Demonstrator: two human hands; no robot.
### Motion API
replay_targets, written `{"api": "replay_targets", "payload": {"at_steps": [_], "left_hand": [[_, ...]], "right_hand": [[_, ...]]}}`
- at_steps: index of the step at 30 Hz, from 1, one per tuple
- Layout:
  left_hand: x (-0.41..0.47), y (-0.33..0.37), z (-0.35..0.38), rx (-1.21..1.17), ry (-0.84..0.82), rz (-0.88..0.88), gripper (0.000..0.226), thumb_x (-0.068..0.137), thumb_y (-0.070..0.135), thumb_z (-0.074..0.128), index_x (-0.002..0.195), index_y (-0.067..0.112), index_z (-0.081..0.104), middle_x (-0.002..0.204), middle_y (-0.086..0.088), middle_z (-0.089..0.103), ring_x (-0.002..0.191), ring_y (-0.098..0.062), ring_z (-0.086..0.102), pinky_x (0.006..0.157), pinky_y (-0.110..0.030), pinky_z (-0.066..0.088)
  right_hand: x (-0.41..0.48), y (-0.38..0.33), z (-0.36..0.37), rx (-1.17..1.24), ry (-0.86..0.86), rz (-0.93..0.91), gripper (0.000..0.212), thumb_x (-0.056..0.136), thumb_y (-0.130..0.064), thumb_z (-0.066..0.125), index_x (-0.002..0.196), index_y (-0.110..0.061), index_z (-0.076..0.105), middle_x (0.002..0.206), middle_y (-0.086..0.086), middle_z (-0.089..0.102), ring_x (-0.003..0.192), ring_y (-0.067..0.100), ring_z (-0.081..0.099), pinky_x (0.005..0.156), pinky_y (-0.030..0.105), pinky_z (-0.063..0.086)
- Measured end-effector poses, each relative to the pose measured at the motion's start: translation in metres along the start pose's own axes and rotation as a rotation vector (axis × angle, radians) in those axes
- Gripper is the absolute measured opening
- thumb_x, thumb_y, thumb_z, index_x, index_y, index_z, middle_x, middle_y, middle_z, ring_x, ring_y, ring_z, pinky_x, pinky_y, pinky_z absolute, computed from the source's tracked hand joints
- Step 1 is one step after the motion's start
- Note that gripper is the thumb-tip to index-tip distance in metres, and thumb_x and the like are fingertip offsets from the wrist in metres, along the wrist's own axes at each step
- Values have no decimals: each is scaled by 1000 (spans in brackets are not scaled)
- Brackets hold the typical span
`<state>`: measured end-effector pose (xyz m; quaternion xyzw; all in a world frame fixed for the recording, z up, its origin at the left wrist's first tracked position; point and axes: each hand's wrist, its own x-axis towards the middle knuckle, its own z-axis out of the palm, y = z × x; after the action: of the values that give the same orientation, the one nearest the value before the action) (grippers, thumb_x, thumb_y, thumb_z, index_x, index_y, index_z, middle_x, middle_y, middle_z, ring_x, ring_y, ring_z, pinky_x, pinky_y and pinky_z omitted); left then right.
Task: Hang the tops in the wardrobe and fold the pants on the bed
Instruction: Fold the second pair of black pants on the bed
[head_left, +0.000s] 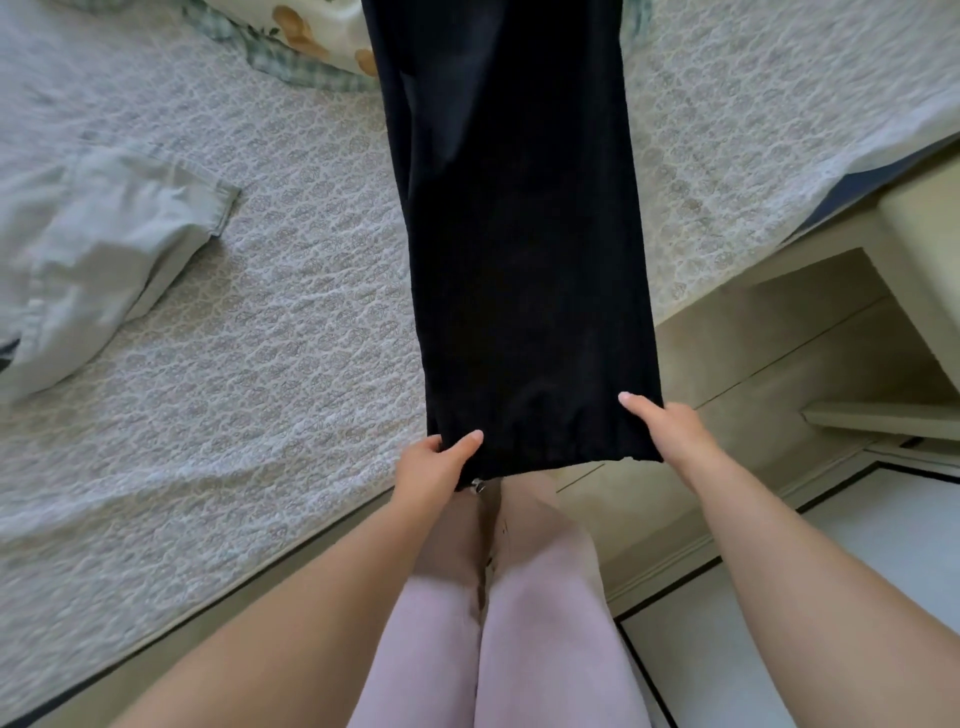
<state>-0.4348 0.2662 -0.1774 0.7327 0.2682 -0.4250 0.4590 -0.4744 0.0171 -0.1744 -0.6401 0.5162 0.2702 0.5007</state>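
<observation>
Black pants (519, 218) stretch lengthwise from the far side of the bed (249, 395) toward me, their gathered hem hanging past the near bed edge. My left hand (434, 462) pinches the hem's left corner, thumb on top of the cloth. At the right corner my right hand (670, 431) holds the hem the same way, thumb over the fabric. The pants' far end runs out of view at the top. Pale green pants (98, 249) lie crumpled on the bed at the left.
A plaid and floral pillow (291, 41) lies at the head of the bed. A cream bedside cabinet (914, 270) stands at the right, with floor between it and the bed. My legs in pink trousers (493, 639) stand against the bed edge.
</observation>
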Motion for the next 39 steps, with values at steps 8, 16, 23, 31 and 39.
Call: {"api": "replay_targets", "payload": {"at_steps": [8, 16, 23, 31, 39], "left_hand": [[-15, 19, -25, 230, 90, 133, 19, 93, 27, 56, 89, 13, 69, 88, -7, 71, 78, -18, 64, 65, -26, 46], [3, 37, -28, 8, 124, -101, 17, 97, 28, 48, 90, 14, 55, 98, -6, 67, 78, -25, 70, 60, -29, 53], [20, 106, -31, 37, 113, 138, 20, 97, 21, 45, 109, 36, 53, 93, 1, 65, 70, -14, 67, 52, -22, 44], [79, 186, -39, -302, 44, -138, 43, 91, 55, 50, 117, 21, 56, 110, 4, 62, 88, -9, 63, 78, -26, 48], [148, 184, -38, 423, 131, 103, 63, 72, 46, 77, 125, 22, 53, 125, 0, 46, 119, -21, 49, 99, -37, 45]], "right_hand": [[-29, -22, 0, 444, 46, 52, 15, 94, -15, 50, 103, -6, 59, 95, 5, 64, 83, 19, 59, 67, 25, 52], [-22, -41, 10, 123, 166, 187, 19, 89, -10, 57, 107, -5, 55, 109, 15, 57, 92, 30, 54, 73, 37, 51], [11, -118, -9, 235, 98, 225, 13, 89, -11, 49, 101, -8, 48, 99, 13, 51, 78, 26, 54, 56, 33, 49], [65, -192, -23, 419, -109, 250, 34, 95, -38, 45, 114, -10, 51, 88, 7, 57, 75, 17, 58, 70, 32, 51], [135, -187, 4, -304, 31, -164, 45, 88, -29, 63, 128, -10, 54, 124, 7, 58, 112, 25, 56, 97, 38, 46]]}}
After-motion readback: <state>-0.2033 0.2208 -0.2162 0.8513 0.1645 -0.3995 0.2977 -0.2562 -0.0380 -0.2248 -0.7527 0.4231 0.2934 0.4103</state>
